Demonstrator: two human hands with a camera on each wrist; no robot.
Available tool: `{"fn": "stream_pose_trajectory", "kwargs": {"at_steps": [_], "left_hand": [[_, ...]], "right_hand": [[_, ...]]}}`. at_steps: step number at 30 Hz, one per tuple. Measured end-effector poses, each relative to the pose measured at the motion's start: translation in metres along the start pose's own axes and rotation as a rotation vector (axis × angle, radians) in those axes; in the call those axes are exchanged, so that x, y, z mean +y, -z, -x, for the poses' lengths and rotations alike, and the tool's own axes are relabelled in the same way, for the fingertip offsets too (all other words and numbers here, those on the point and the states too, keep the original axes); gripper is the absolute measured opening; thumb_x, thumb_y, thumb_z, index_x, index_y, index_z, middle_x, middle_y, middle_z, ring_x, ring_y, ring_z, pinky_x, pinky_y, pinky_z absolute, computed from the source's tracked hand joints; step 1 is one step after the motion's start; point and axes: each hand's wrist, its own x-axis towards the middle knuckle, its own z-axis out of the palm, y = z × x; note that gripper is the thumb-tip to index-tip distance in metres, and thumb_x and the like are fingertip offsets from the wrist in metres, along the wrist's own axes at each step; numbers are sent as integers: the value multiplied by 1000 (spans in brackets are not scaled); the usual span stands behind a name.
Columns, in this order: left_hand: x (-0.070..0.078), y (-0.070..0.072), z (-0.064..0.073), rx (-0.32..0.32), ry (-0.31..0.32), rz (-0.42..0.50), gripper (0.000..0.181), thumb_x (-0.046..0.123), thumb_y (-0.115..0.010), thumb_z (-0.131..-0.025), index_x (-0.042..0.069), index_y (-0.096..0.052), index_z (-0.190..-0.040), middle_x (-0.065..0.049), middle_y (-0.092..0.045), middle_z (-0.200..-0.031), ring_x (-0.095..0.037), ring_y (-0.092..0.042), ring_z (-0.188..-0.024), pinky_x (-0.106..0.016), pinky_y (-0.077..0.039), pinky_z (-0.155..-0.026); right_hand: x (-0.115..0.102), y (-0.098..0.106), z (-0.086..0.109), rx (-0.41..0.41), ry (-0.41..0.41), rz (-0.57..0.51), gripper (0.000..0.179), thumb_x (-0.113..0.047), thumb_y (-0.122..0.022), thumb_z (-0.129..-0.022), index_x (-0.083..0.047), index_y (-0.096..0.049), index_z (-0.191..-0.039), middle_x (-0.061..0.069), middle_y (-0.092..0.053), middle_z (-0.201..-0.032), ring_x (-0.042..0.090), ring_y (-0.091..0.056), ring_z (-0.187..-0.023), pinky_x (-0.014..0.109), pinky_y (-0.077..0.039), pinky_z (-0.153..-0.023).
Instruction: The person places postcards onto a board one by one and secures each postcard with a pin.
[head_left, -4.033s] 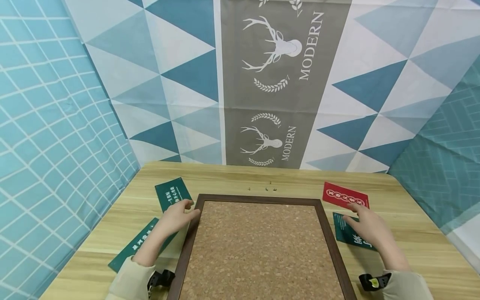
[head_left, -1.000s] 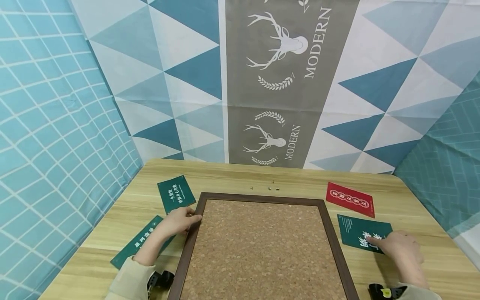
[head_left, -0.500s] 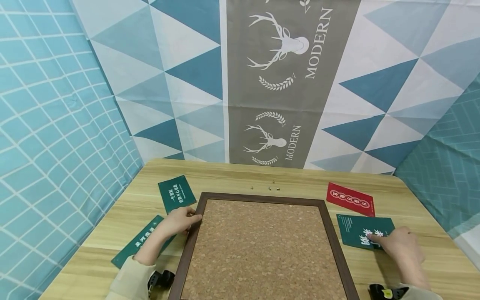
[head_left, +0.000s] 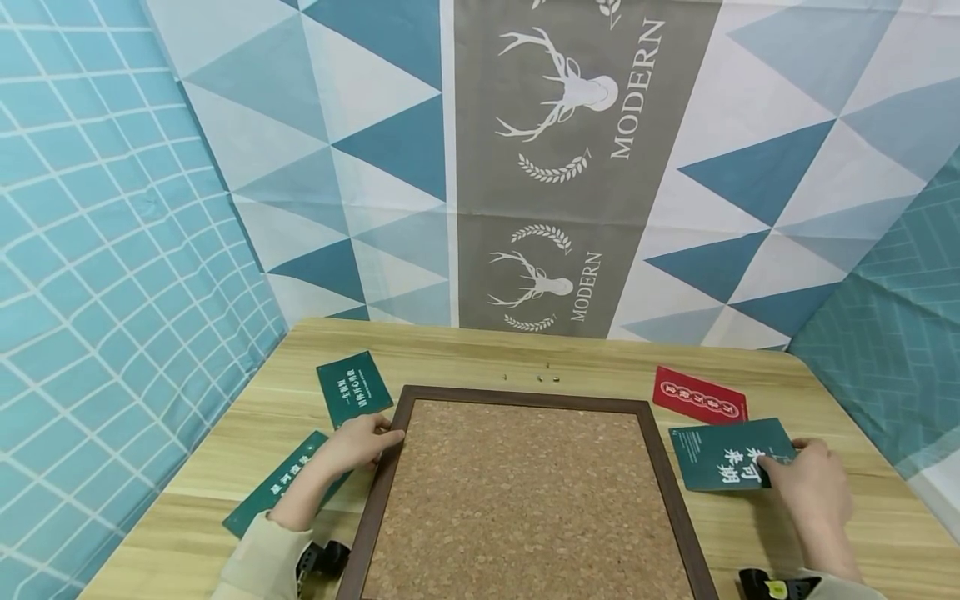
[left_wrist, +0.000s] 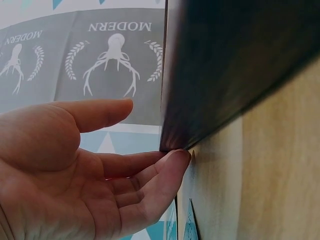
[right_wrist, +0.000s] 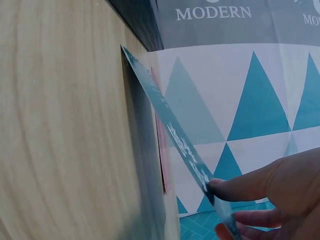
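My right hand (head_left: 813, 487) pinches the near right corner of a green card (head_left: 723, 458) with white characters. In the right wrist view the card (right_wrist: 170, 122) tilts up off the table, thumb on its printed face and fingers behind, its far end low at the wood. My left hand (head_left: 352, 446) rests at the left edge of a brown-framed cork board (head_left: 517, 492). The left wrist view shows those fingertips (left_wrist: 177, 156) touching the lower edge of the frame (left_wrist: 200, 65), the thumb apart from it.
A red card (head_left: 697, 396) lies behind the green one. Two more green cards lie at the left, one further back (head_left: 352, 383) and one partly under the left forearm (head_left: 273, 492). Several tiny pins (head_left: 547, 378) sit behind the board on the wooden table (head_left: 450, 350).
My right hand has moved from over the red and green cards to the green card's right end and has lifted that end. My left hand has come onto the board's left edge.
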Motion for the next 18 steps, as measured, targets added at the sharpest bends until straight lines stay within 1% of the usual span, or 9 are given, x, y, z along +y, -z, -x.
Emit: {"fn": "stream_pose_trajectory", "kwargs": {"at_steps": [4, 9, 12, 16, 18], "left_hand": [[0, 0, 0, 1, 3, -3, 48, 26, -55, -91, -9, -49, -122, -17, -61, -103, -14, -59, -61, -33, -49, -56], [0, -1, -1, 4, 19, 13, 46, 25, -54, -90, -8, -49, -122, -17, -61, -103, -14, -58, -61, -32, -49, -56], [0, -1, -1, 2, 22, 21, 46, 25, -54, -91, -8, -49, -123, -18, -60, -105, -14, -59, -62, -32, -50, -57], [0, -1, -1, -6, 15, 35, 47, 24, -54, -91, -9, -48, -123, -20, -59, -107, -15, -60, -65, -33, -51, -58], [0, -1, -1, -10, 20, 45, 46, 23, -54, -91, -9, -48, -123, -19, -60, -105, -15, -60, -66, -33, -52, -58]], "right_hand": [[0, 0, -1, 46, -9, -30, 68, -25, -62, -82, 13, -31, -129, 38, -36, -114, 54, -40, -103, 54, -41, -67], [0, -1, -3, 118, 16, -70, 64, -24, -63, -82, 9, -36, -129, 38, -41, -112, 52, -43, -99, 52, -40, -65], [0, -1, -3, 154, 34, -88, 61, -23, -63, -82, 8, -38, -129, 37, -43, -114, 51, -44, -98, 51, -38, -64], [0, -1, -3, 183, 47, -106, 60, -23, -62, -84, 6, -38, -130, 37, -43, -119, 51, -44, -100, 52, -36, -67], [-1, -2, -2, 199, 54, -120, 58, -23, -61, -84, 5, -39, -130, 37, -43, -120, 50, -44, -101, 52, -36, -68]]}}
